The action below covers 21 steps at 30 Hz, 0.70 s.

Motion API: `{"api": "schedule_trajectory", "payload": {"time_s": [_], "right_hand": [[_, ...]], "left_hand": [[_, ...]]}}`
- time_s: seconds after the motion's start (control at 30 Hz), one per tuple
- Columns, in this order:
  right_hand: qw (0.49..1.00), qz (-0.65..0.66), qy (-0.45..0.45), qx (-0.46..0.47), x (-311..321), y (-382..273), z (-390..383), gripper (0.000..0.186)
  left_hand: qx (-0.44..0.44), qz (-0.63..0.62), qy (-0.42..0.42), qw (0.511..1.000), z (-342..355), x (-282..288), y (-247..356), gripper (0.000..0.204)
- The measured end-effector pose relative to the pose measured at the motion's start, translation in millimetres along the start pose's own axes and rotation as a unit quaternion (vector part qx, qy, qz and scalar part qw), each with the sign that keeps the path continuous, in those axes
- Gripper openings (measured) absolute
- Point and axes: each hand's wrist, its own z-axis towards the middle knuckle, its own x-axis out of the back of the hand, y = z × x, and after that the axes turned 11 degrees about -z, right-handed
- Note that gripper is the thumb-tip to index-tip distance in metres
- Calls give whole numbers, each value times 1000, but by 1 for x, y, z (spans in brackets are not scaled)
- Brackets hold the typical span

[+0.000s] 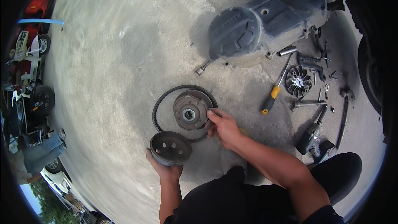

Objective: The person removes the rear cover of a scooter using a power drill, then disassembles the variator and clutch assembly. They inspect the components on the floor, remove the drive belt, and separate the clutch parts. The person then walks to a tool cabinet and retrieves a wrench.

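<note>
My left hand point(165, 169) grips a dark, round clutch bell point(171, 147) from below, tilted so its hollow inside and its holes show. To its upper right a clutch assembly point(188, 110) lies on the concrete, a hex nut at its centre. A toothed black drive belt point(155, 116) loops around it, passing behind its far right edge. My right hand point(224, 129) is closed at the right edge of the clutch assembly, thumb on the rim and fingers curled under; the fingertips are partly hidden.
A large grey engine cover point(261, 29) lies ahead. On the right are a yellow-black screwdriver point(270, 99), a finned fan point(298, 81), a cordless impact wrench point(310, 137) and loose hardware. A socket tool point(202, 69) lies near the cover. A person's legs point(43, 151) and parked vehicles show far left.
</note>
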Motion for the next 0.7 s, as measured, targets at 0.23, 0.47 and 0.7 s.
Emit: {"api": "schedule_trajectory", "payload": {"time_s": [0.23,0.47,0.7], "right_hand": [[999,-37,34,-5,-10,-21,8,33],[993,-78,29,85,-33,-19,2,24],[952,-245,24,181,-46,1,-17,17]], "left_hand": [[-2,10,9,1000,-1,0,-1,82],[-15,1,-18,1000,1,21,5,85],[-50,-17,-1,999,2,34,14,86]]}}
